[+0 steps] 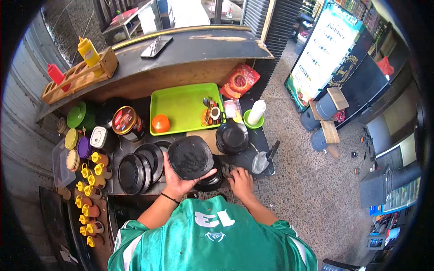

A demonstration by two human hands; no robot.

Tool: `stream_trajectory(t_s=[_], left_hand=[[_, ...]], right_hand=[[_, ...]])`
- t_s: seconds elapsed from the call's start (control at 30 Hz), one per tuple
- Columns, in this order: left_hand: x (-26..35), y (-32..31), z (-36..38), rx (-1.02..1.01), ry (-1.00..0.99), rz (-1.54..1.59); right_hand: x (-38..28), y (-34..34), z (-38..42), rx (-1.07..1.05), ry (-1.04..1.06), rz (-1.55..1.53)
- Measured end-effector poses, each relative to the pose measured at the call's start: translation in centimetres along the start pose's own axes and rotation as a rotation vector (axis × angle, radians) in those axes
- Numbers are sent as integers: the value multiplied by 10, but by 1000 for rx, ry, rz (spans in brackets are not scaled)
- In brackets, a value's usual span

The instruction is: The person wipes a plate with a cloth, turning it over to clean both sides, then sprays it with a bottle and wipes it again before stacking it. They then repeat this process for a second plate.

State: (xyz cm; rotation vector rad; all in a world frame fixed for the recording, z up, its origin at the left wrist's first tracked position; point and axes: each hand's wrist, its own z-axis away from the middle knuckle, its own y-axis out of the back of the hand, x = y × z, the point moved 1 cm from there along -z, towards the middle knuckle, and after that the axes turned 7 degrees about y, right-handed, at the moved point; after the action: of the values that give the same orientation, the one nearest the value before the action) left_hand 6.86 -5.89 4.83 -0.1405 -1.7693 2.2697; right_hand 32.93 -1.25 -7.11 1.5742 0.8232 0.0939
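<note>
Above the near side of the counter [239, 159], a black dish [190, 158] rests tilted in the left hand [177, 183], beside a stack of black plates [132, 174]; a broad, steady hold from beneath would best keep it from slipping. The left hand's thumb and fingers spread wide around its rim and underside, gripping it. The right hand's [242, 184] fingers bend loosely by a greyish cloth-like thing [229, 170], though whether they grasp it cannot be told
</note>
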Motion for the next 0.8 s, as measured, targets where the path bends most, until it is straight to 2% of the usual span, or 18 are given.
stream_trajectory(t_s=[0.07,0.17,0.2,0.27,0.33,0.4,0.53,0.57,0.63,0.67,0.73,0.77,0.8], left_hand=[[1,-1,-1,-22,10,-8],[3,0,1,-14,30,2],[4,1,0,-15,28,5],[4,6,0,-5,25,8],[4,14,-2,4,32,9],[6,18,-4,12,32,11],[4,19,-10,32,60,4],[3,18,-13,26,96,-3],[0,15,-18,-13,164,-35],[-2,12,-22,-9,168,-32],[-8,7,-29,-86,200,-105],[-8,5,-27,41,193,-131],[-9,6,-35,-94,203,-68]], right_hand=[[1,4,-8,-10,-38,28],[-9,27,-16,223,-82,-77],[-14,36,-21,220,-80,-75],[-19,46,-28,205,-243,-113],[-21,53,-35,224,-260,-202],[-34,77,-45,345,-299,-381],[-45,111,-70,609,-97,-712],[-55,123,-75,603,-102,-712],[-85,149,-82,527,42,-860],[-95,152,-86,468,167,-792],[-103,151,-94,36,323,-891],[-104,151,-94,-73,345,-870],[-105,151,-94,-181,370,-847]])
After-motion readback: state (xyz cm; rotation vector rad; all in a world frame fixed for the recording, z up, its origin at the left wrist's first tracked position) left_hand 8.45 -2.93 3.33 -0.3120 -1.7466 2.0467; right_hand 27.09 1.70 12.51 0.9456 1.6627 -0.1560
